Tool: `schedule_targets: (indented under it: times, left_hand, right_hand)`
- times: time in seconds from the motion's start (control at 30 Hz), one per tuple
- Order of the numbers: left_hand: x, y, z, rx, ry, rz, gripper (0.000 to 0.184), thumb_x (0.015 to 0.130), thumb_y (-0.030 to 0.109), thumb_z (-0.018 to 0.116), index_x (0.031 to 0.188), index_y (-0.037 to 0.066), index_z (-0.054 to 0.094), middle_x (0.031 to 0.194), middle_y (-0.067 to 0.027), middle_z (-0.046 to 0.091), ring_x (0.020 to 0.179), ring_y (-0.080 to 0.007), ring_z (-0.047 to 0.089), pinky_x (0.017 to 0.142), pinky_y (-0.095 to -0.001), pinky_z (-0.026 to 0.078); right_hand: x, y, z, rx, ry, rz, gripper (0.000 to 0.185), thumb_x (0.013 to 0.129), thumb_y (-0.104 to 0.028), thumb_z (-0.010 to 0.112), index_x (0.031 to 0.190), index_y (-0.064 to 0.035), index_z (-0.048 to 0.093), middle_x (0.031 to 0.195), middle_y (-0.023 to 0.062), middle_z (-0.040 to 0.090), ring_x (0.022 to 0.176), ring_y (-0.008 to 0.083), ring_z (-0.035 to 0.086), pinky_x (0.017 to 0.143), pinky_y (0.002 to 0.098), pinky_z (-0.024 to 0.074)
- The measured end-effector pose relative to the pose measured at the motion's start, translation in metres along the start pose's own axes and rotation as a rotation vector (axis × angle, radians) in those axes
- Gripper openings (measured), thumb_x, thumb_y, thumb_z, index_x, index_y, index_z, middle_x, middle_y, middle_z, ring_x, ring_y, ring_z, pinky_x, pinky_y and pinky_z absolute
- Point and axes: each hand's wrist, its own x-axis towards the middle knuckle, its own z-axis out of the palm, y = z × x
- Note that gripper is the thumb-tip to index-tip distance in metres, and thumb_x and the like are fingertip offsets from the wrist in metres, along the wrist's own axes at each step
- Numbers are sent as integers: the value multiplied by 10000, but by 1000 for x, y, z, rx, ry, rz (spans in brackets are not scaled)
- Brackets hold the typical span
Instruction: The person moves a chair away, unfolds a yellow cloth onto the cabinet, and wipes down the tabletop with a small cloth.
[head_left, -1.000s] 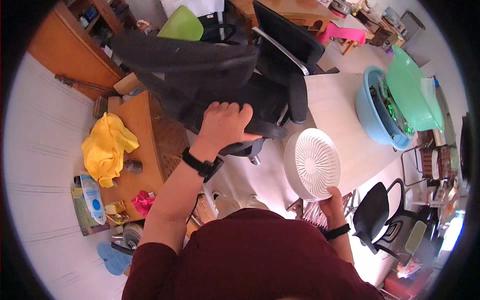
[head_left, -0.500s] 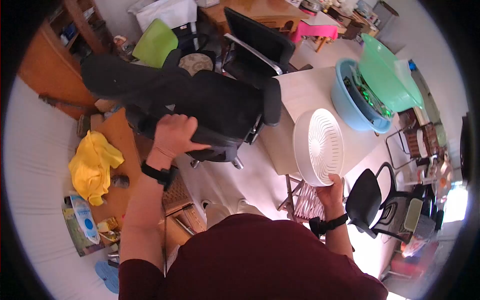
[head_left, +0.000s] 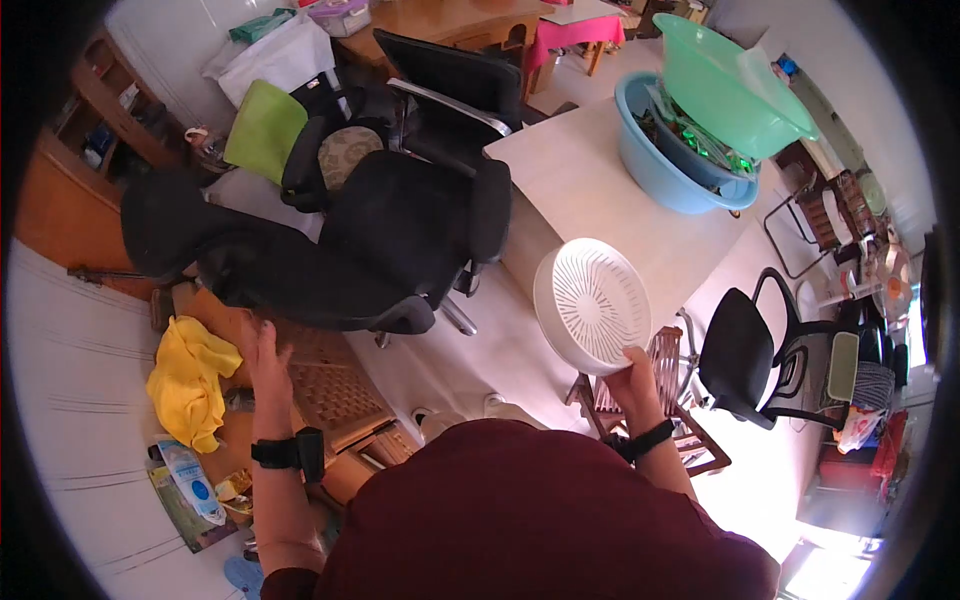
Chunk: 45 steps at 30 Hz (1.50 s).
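Note:
A white plastic colander [head_left: 592,303] with slotted holes is in my right hand [head_left: 634,392], gripped by its near rim and tilted. It is held off the near corner of the pale table [head_left: 560,160]. On the other side, my left hand [head_left: 266,365] holds nothing, its fingers stretched out and apart. The black office chair [head_left: 395,215] is just beyond that hand, its armrest closest. A yellow cloth [head_left: 190,380] lies to the left of my left hand.
Stacked on the table are a blue basin [head_left: 640,150] and a green basin [head_left: 720,85], with shiny green material between them. A wooden folding stool [head_left: 705,455] and a black chair [head_left: 738,345] stand at right. A green-backed chair [head_left: 265,130] is behind the office chair.
My left hand has let go of the black office chair and moved down and left. The colander has turned so its inside faces me more. The whole view has shifted.

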Motion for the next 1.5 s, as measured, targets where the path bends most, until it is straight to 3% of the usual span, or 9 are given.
schedule_targets:
  times: [0.07,0.53,0.67,0.73,0.97,1.03,1.3,1.47,1.5]
  left_hand:
    - [-3,38,47,-410,223,-510,752,795,129,644,1410,148,213,1389,-114,326,1280,-323,321,1057,-457,273]
    - [20,33,116,-410,446,-251,719,749,88,607,1358,121,226,1244,-101,435,1103,-266,480,893,-387,458]
    - [6,37,113,-372,434,-327,752,775,147,630,1380,129,184,1277,-99,412,1102,-250,479,883,-364,450]
    - [8,36,117,-376,443,-337,752,785,167,635,1383,131,181,1285,-99,406,1101,-245,479,882,-356,446]
    - [16,17,122,-333,509,-184,695,787,172,610,1347,70,212,1270,-145,419,1127,-264,446,967,-391,376]
    - [14,17,133,-261,585,-205,679,783,168,593,1333,44,214,1268,-173,417,1137,-288,437,995,-390,344]
    - [-5,25,183,-109,614,-256,972,841,349,572,1359,-110,-110,1367,-293,251,1275,-330,291,1070,-339,213]
    - [-29,39,135,-219,324,-401,942,851,404,583,1391,-59,-35,1396,-238,246,1298,-291,272,1050,-312,253]
    - [-19,-8,128,-350,321,-398,902,814,424,625,1402,24,70,1406,-202,261,1306,-318,269,1049,-425,264]
  right_hand:
    - [22,2,-12,6,50,20,559,782,-140,474,1296,31,337,1252,174,498,1100,294,545,885,426,495]
    - [189,-19,-64,52,381,-202,346,812,-146,503,1104,20,423,1109,171,527,1003,340,554,810,453,515]
    - [220,-15,-112,-550,497,-269,544,788,-232,654,1212,-8,397,1140,190,524,980,328,568,776,456,512]
    - [227,-25,-102,4,602,-134,640,743,-193,725,1260,-43,377,1086,185,559,887,303,602,732,449,516]
    - [207,-10,-66,-902,858,-452,676,774,-306,662,1232,120,404,1187,208,516,1002,330,553,874,402,458]
    - [179,11,-8,-1158,659,-525,682,782,-289,650,1279,92,380,1276,217,462,1195,313,443,990,364,363]
    - [85,105,216,-855,-741,-577,642,752,-253,677,1299,-32,425,1281,123,475,1182,256,446,976,333,339]
    - [90,117,248,-1043,-839,-894,648,676,-300,721,1218,-17,504,1164,126,562,1059,244,534,908,342,402]
    - [98,116,242,-1139,-836,-899,602,667,-316,734,1151,-9,549,1073,118,600,976,241,570,862,342,430]
